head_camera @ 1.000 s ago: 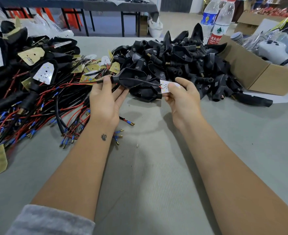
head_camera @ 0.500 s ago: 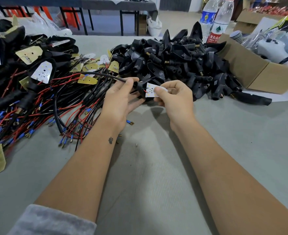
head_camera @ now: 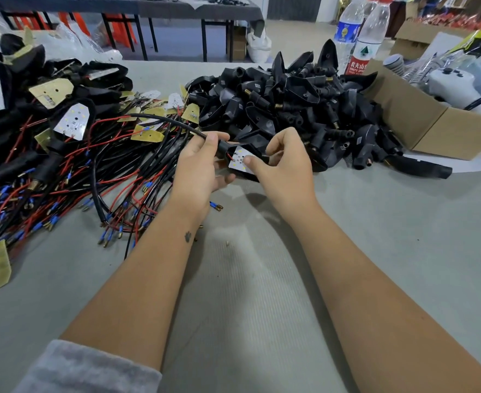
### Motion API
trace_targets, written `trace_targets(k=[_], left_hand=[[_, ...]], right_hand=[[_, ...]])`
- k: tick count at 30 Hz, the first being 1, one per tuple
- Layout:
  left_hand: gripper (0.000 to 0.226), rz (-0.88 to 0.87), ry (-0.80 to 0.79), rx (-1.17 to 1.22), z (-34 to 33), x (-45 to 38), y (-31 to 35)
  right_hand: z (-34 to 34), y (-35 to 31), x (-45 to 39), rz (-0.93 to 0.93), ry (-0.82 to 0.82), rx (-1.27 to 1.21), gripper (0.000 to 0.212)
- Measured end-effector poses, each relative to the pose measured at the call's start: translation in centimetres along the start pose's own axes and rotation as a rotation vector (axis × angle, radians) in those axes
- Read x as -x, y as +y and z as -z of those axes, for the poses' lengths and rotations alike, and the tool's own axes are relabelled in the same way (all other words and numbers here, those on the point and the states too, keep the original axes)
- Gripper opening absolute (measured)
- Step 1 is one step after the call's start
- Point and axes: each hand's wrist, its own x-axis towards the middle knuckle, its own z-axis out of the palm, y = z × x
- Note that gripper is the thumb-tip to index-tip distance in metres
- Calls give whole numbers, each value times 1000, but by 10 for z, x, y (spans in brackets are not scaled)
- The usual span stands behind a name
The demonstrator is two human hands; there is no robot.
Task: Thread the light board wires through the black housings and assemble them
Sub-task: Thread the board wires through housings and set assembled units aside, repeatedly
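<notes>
A black housing (head_camera: 224, 148) is held over the grey table between both hands. My left hand (head_camera: 199, 168) grips its neck, from which a black sleeved wire (head_camera: 160, 119) arcs away to the left. A white light board (head_camera: 238, 161) with small LEDs lies in the housing's open face, its short red wire showing at the neck. My right hand (head_camera: 284, 163) presses its thumb on the board while its curled fingers hold the housing's far edge.
A heap of empty black housings (head_camera: 290, 109) lies right behind the hands. Wired boards and finished pieces with red and black leads (head_camera: 63, 165) cover the left. A cardboard box (head_camera: 420, 120) and two water bottles (head_camera: 361, 43) stand at the back right.
The housing and the board came together: the board, held apart on the right before, now sits in the housing. Both hands moved closer to each other and slightly nearer to me.
</notes>
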Motion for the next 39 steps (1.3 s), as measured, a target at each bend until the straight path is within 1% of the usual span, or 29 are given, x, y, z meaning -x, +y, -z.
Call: trace_targets(k=[2,4,5,6,8,10,11,14,16,18,21,22,24,26,29,31,33,34,36,38,39], left_hand=[[32,-3,23,-38,1,-1,1],[35,9,17,-85,1,0,2],[37,15,0,-99,1,1,3],[39,13,-29,-118,1,1,3],[42,-12,-140,-202,1,2,6],[39,-35,-296,-317,0,5,7],[36,-36,-362,-362,-1,8,8],[32,-5,-470,-439,-8,16,7],[37,-4,-483,-534,-10,18,6],[39,5,-476,-557,-10,19,6],[28,4,-444,-543,-11,22,7],[28,-13,-429,-546,-12,22,6],[34,-22,-389,-553,-12,20,2],[28,-19,-345,-560,-10,16,-2],[29,-80,-324,-540,-7,12,-6],[33,-116,-315,-529,-5,9,-10],[41,-109,-305,-502,-6,8,-13],[45,-95,-276,-448,-7,6,-15],[50,-40,-141,-251,-9,2,-13],[51,26,3,37,-7,-3,-6],[50,50,45,182,-4,-5,-3]], right_hand=[[2,-1,1,-37,-114,-43,32],[3,-6,1,-39,-234,-95,20],[4,-8,1,-70,-275,-171,13],[4,-11,0,-141,-298,-280,11],[4,-14,-3,-274,-314,-460,20],[5,-14,-4,-301,-307,-461,31],[6,-13,-4,-292,-295,-445,32],[7,-13,-1,-237,-264,-429,21],[6,-12,-1,-211,-241,-402,16],[4,-11,0,-189,-194,-391,17],[1,-12,1,-140,-92,-362,15],[0,-13,2,-122,-71,-349,14],[-2,-15,3,-90,-45,-330,14],[-3,-16,3,-61,-18,-319,15],[-1,-18,3,-41,-4,-322,16],[0,-17,3,-75,-47,-354,16],[1,-16,2,-91,-113,-318,18],[1,-16,2,-88,-166,-288,19],[1,-17,4,-52,-308,-245,18],[0,-18,7,-9,-443,-192,20],[0,-18,8,2,-495,-157,20]])
